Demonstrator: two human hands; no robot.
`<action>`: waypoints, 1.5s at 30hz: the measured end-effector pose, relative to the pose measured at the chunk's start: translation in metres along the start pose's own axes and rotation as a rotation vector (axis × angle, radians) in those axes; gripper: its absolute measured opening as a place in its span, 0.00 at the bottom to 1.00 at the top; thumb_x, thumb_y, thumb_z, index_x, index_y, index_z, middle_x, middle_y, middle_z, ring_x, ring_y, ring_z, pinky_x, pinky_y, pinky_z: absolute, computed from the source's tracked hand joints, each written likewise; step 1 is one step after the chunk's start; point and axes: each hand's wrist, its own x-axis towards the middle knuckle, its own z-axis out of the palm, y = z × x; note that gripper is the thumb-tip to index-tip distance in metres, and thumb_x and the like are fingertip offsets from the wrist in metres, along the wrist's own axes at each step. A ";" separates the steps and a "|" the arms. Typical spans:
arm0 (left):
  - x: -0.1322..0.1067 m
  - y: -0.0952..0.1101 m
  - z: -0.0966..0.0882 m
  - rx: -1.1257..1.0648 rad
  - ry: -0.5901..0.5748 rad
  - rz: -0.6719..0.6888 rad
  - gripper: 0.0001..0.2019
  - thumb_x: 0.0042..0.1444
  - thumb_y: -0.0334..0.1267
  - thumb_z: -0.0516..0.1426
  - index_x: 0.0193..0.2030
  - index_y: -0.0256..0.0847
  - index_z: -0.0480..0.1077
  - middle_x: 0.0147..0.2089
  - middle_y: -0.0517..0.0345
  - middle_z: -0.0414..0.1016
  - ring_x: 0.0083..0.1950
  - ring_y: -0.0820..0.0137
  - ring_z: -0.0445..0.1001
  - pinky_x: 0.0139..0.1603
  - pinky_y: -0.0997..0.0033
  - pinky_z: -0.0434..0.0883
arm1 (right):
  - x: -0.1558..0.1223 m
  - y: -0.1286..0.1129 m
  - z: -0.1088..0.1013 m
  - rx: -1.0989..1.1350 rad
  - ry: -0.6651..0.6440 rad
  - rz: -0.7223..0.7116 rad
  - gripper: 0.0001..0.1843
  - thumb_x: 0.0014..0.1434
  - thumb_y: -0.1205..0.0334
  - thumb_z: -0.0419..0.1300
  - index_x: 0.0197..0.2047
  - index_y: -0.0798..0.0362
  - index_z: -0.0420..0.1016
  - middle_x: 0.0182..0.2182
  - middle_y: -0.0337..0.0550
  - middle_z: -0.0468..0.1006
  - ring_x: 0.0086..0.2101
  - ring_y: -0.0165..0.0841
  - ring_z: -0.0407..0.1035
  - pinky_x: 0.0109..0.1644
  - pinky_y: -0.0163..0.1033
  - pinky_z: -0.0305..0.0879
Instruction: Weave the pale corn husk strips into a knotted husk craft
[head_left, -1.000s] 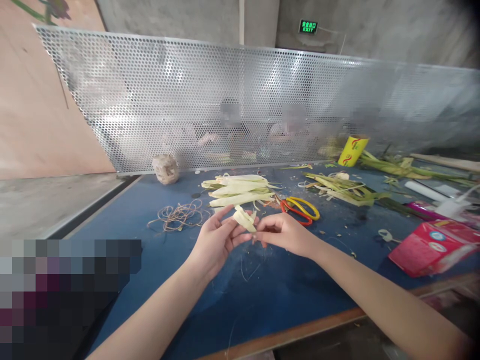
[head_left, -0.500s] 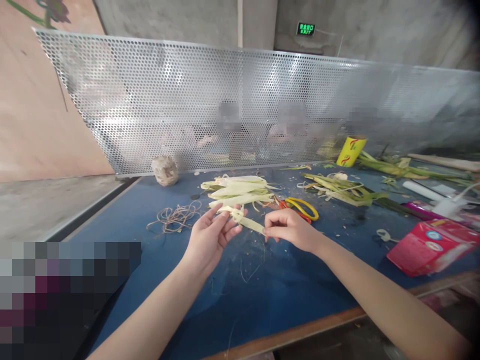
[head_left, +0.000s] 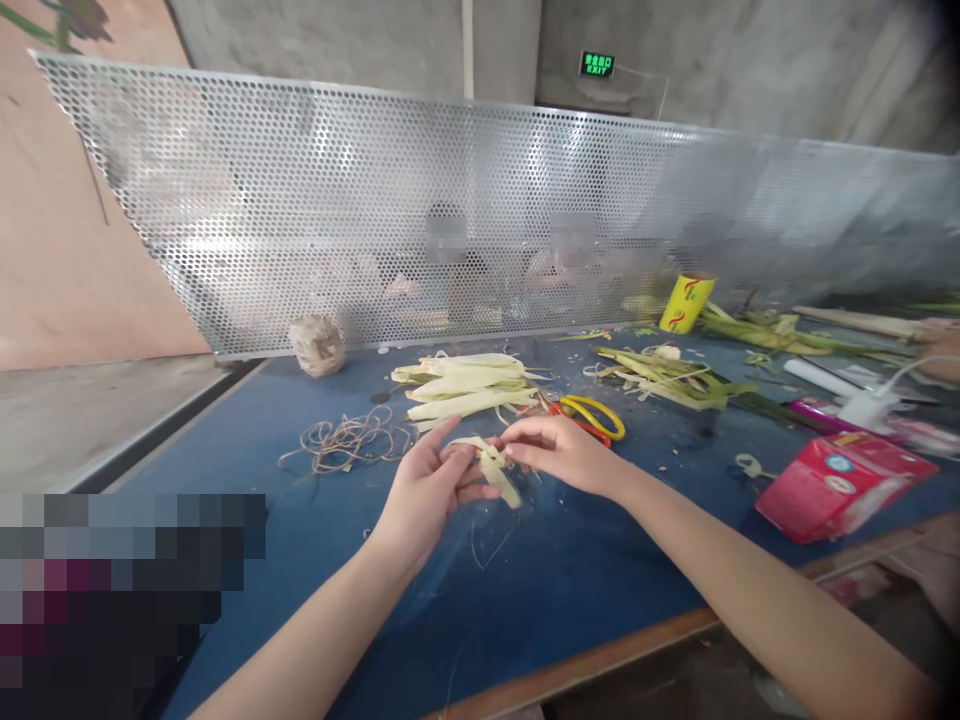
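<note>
Over the blue table [head_left: 525, 600], my left hand [head_left: 427, 490] and my right hand [head_left: 559, 455] both pinch a pale yellow folded leaf strip [head_left: 495, 470]. The left fingers grip its left part; the right fingertips close on its upper part, and a loose end hangs down between the hands. Just behind the hands lies a pile of pale leaf strips [head_left: 465, 385]. Yellow and orange scissors [head_left: 592, 415] rest right behind my right hand.
A tangle of twine [head_left: 341, 440] lies at the left, with a twine ball [head_left: 317, 345] by the perforated metal screen [head_left: 450, 200]. Green leaves [head_left: 675, 375], a yellow cup [head_left: 686, 303], a red packet [head_left: 844, 485] and a white cable sit to the right. People sit behind the screen.
My right hand, which had pulled the strip's end out to the right, has come back in close to the left hand. The strip is bunched between them again.
</note>
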 end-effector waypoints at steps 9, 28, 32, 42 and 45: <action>-0.003 0.004 0.001 0.009 -0.075 -0.011 0.28 0.50 0.26 0.55 0.58 0.31 0.52 0.34 0.47 0.77 0.29 0.66 0.76 0.23 0.71 0.72 | -0.004 -0.005 0.002 -0.097 0.085 -0.026 0.09 0.52 0.58 0.59 0.28 0.55 0.73 0.26 0.41 0.77 0.25 0.29 0.67 0.29 0.34 0.62; 0.001 0.006 -0.003 0.007 -0.002 -0.035 0.31 0.46 0.29 0.61 0.58 0.34 0.57 0.28 0.58 0.77 0.24 0.76 0.73 0.26 0.79 0.69 | -0.004 -0.009 -0.007 -0.091 0.167 0.036 0.09 0.52 0.61 0.57 0.23 0.54 0.66 0.19 0.36 0.67 0.21 0.26 0.61 0.27 0.33 0.58; -0.001 0.004 -0.001 0.025 -0.021 -0.026 0.33 0.45 0.29 0.61 0.59 0.33 0.55 0.34 0.52 0.78 0.27 0.75 0.74 0.31 0.78 0.70 | -0.003 -0.009 -0.006 -0.120 0.101 -0.002 0.09 0.55 0.59 0.55 0.35 0.53 0.73 0.31 0.42 0.75 0.31 0.31 0.67 0.33 0.35 0.61; -0.002 -0.004 0.003 0.210 -0.096 0.038 0.38 0.41 0.35 0.64 0.59 0.31 0.55 0.25 0.56 0.76 0.23 0.71 0.73 0.27 0.75 0.66 | 0.000 -0.005 0.005 0.016 0.220 -0.065 0.09 0.51 0.57 0.59 0.28 0.54 0.75 0.24 0.39 0.73 0.26 0.29 0.65 0.30 0.34 0.60; -0.002 -0.005 0.002 0.260 -0.165 0.002 0.38 0.41 0.35 0.64 0.59 0.31 0.54 0.25 0.57 0.76 0.23 0.72 0.72 0.25 0.76 0.65 | -0.001 -0.009 0.003 0.063 0.318 -0.093 0.09 0.50 0.58 0.60 0.25 0.54 0.73 0.25 0.40 0.72 0.29 0.30 0.65 0.33 0.35 0.61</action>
